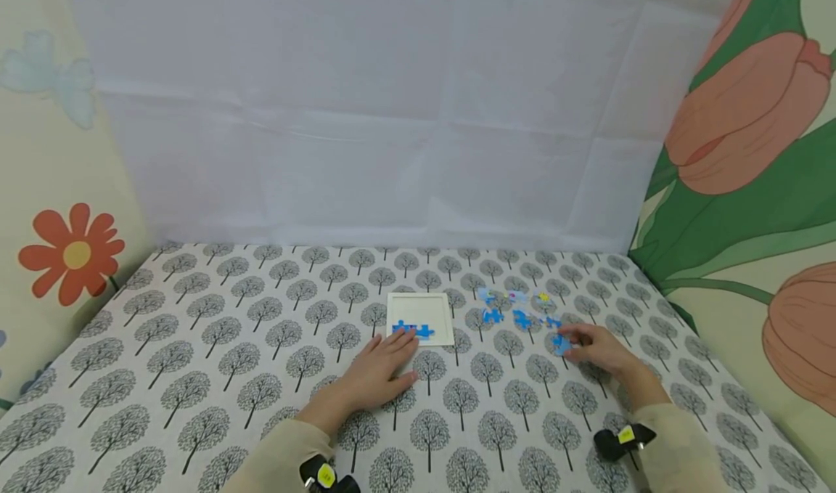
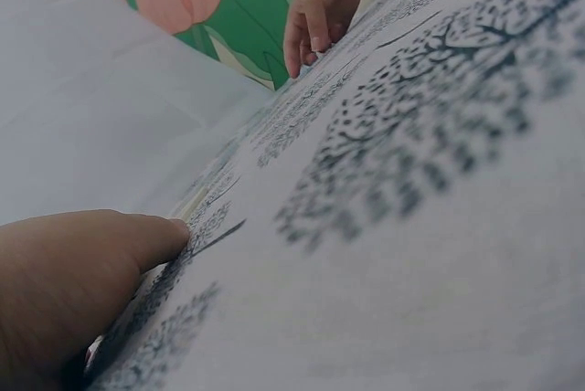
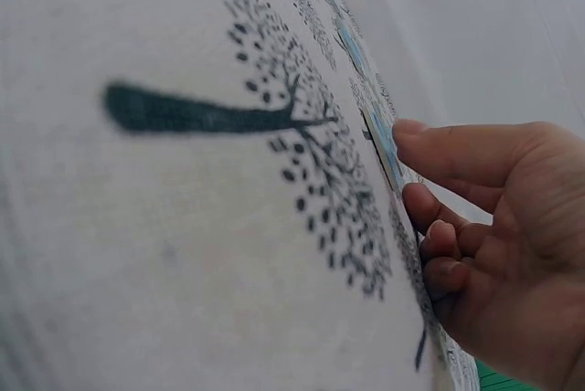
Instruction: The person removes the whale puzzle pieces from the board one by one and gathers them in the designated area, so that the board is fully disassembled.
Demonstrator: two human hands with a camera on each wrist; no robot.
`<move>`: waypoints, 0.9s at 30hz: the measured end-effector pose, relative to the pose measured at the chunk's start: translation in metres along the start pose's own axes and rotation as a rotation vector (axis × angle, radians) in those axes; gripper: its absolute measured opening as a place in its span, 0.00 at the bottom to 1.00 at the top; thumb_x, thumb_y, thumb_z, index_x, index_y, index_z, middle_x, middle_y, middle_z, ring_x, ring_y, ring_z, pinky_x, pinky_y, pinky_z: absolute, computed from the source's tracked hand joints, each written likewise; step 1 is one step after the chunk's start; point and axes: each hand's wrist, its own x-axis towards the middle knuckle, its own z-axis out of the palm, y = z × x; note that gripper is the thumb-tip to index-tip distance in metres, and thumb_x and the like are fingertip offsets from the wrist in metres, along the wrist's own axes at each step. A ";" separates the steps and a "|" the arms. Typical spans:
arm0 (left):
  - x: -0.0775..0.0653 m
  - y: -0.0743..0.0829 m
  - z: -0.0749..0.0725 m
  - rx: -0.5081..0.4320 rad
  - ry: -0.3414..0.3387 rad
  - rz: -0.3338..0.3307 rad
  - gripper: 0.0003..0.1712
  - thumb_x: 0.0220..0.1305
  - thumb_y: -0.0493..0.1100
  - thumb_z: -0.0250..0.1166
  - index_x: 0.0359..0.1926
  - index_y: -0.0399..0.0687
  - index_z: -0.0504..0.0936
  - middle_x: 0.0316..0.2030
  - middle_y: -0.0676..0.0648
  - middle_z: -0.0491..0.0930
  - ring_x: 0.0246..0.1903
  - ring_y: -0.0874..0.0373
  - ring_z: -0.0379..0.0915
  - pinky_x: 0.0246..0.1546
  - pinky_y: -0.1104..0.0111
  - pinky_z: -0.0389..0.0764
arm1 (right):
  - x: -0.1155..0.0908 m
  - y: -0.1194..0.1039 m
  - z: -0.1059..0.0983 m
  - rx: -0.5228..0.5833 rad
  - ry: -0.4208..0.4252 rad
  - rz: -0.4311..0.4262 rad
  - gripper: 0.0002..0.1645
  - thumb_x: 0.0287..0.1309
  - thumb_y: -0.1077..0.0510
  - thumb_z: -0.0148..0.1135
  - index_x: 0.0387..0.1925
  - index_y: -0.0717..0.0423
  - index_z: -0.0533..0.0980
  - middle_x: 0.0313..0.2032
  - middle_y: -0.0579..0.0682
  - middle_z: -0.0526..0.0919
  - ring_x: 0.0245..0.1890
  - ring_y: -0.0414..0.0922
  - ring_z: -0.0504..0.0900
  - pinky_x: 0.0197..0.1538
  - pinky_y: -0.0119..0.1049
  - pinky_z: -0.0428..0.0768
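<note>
My left hand (image 1: 384,371) lies flat with its fingers over the near edge of a white square puzzle tray (image 1: 448,319). Its fingertips touch blue joined puzzle pieces (image 1: 423,330) along the tray's lower side, partly covering them. In the left wrist view, the left thumb (image 2: 160,237) stretches out over the cloth. To the right, my right hand (image 1: 597,348) pinches a blue puzzle piece (image 1: 561,345) at its edge between thumb and index finger, low at the cloth. The right wrist view shows this piece (image 3: 382,142) edge-on at the thumb tip, the other fingers curled.
Several loose pieces lie right of the tray in two rough rows, among them blue ones (image 1: 493,316) and one with a yellow patch (image 1: 543,298). A tree-patterned cloth (image 1: 261,377) covers the table. A white sheet (image 1: 392,115) hangs behind, with flower-painted walls at both sides.
</note>
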 end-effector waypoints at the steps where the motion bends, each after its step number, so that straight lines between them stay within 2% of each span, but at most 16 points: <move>1: 0.000 0.000 0.000 -0.004 0.001 0.001 0.32 0.61 0.51 0.49 0.60 0.35 0.59 0.61 0.41 0.53 0.61 0.47 0.44 0.57 0.50 0.44 | 0.000 0.000 0.000 0.008 0.002 0.001 0.28 0.48 0.62 0.61 0.52 0.67 0.67 0.35 0.54 0.68 0.31 0.46 0.64 0.33 0.37 0.69; 8: 0.000 0.000 0.001 -0.010 0.001 -0.010 0.32 0.61 0.52 0.50 0.61 0.38 0.59 0.62 0.43 0.53 0.61 0.49 0.44 0.57 0.51 0.44 | -0.001 -0.002 0.000 -0.014 0.030 0.017 0.28 0.50 0.59 0.60 0.52 0.67 0.67 0.38 0.54 0.70 0.35 0.46 0.68 0.35 0.37 0.71; 15: -0.001 -0.001 0.000 -0.030 0.010 -0.001 0.32 0.61 0.51 0.50 0.60 0.36 0.60 0.61 0.41 0.54 0.61 0.47 0.44 0.57 0.50 0.43 | 0.001 -0.007 -0.001 -0.007 0.053 0.024 0.27 0.52 0.58 0.58 0.52 0.67 0.66 0.34 0.53 0.71 0.33 0.45 0.69 0.34 0.37 0.71; 20: -0.001 -0.001 0.000 -0.031 0.013 -0.003 0.31 0.61 0.51 0.50 0.60 0.35 0.60 0.61 0.40 0.54 0.61 0.47 0.44 0.57 0.50 0.44 | 0.003 -0.014 -0.001 -0.027 0.047 -0.007 0.27 0.53 0.56 0.58 0.53 0.65 0.66 0.35 0.54 0.71 0.32 0.46 0.70 0.31 0.39 0.70; 27: -0.001 0.000 -0.001 -0.040 0.020 0.001 0.32 0.60 0.51 0.52 0.60 0.35 0.60 0.61 0.41 0.54 0.61 0.47 0.45 0.56 0.50 0.45 | 0.012 -0.029 0.005 -0.043 0.025 -0.063 0.27 0.53 0.56 0.58 0.53 0.64 0.66 0.36 0.54 0.71 0.33 0.47 0.71 0.34 0.41 0.70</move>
